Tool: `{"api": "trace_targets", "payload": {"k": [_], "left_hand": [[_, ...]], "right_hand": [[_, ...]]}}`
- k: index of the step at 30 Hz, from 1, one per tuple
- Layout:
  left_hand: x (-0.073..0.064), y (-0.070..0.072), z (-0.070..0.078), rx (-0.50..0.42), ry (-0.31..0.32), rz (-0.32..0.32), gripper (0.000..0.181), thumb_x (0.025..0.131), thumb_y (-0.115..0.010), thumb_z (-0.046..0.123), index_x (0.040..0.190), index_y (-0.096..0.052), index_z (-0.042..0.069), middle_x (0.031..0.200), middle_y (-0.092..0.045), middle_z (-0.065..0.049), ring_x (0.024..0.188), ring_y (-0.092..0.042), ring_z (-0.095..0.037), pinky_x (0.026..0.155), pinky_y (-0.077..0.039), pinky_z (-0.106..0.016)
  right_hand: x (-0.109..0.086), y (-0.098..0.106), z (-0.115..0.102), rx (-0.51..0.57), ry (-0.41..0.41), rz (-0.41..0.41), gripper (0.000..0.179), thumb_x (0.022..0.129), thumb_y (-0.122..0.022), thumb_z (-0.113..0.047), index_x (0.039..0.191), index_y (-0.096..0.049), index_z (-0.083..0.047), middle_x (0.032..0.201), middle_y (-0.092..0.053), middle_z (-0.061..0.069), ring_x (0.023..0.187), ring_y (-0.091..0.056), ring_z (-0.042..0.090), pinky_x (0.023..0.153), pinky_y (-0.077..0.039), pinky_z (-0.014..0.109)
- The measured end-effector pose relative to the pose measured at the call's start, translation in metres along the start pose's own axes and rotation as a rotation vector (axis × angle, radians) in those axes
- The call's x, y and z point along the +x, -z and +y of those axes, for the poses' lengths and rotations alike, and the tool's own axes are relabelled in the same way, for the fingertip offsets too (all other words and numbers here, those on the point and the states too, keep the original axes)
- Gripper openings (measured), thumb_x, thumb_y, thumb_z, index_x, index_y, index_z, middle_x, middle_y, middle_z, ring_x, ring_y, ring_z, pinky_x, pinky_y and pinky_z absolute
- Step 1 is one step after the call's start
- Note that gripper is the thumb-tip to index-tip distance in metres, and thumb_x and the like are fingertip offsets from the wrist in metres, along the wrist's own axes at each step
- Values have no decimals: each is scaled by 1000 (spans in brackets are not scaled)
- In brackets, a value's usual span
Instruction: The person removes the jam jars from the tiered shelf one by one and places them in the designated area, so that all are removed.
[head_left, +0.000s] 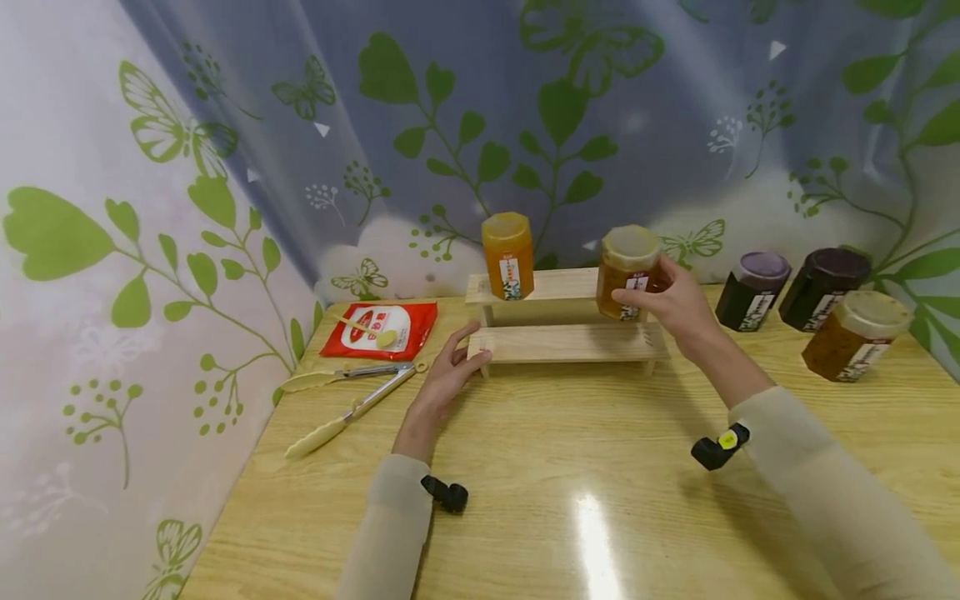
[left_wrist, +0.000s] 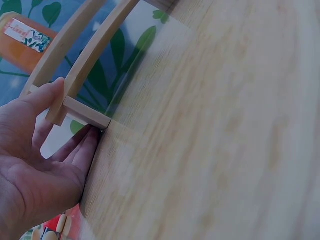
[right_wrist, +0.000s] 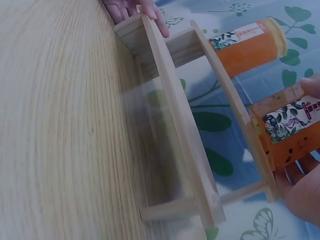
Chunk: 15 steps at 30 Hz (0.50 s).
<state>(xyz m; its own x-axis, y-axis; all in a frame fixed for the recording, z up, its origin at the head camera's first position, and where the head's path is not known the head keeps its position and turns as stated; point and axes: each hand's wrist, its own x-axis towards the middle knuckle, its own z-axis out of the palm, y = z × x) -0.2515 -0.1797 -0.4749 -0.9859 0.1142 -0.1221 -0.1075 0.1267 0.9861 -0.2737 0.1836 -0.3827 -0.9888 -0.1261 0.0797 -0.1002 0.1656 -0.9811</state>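
Observation:
A two-step wooden display rack (head_left: 566, 343) stands on the table against the curtain. My left hand (head_left: 448, 375) grips its left end, the thumb on the lower step and the other fingers (left_wrist: 82, 150) at the side near the tabletop. With my right hand (head_left: 671, 300) I hold a jar of amber-brown preserve (head_left: 628, 271), thumb in front and fingers round the far side. In the right wrist view this jar (right_wrist: 290, 127) is right at the upper step, near its right end. An orange jar (head_left: 508, 258) stands upright on the upper step's left part.
Two dark jars, one purple-lidded (head_left: 753, 292) and one black-lidded (head_left: 823, 287), stand at the right with another amber jar (head_left: 855, 337). On the left lie a red and white packet (head_left: 382, 329) with a small wooden stick (head_left: 386, 338) on it, and open tongs (head_left: 352, 408).

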Motion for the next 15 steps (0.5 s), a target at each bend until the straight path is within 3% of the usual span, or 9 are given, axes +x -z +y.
{"api": "trace_targets", "payload": {"k": [15], "left_hand": [[3,0,-3,16,3,12,63,97,-75,38,154,-47,39,163,-39,-7,151,-35,-28,120,-33,-53]], "right_hand": [[-22,31,6,-73,17,93,76,92,-83,-27,157,-44,-20,139,-57,-7,118,-53,7,96,-45,29]]}}
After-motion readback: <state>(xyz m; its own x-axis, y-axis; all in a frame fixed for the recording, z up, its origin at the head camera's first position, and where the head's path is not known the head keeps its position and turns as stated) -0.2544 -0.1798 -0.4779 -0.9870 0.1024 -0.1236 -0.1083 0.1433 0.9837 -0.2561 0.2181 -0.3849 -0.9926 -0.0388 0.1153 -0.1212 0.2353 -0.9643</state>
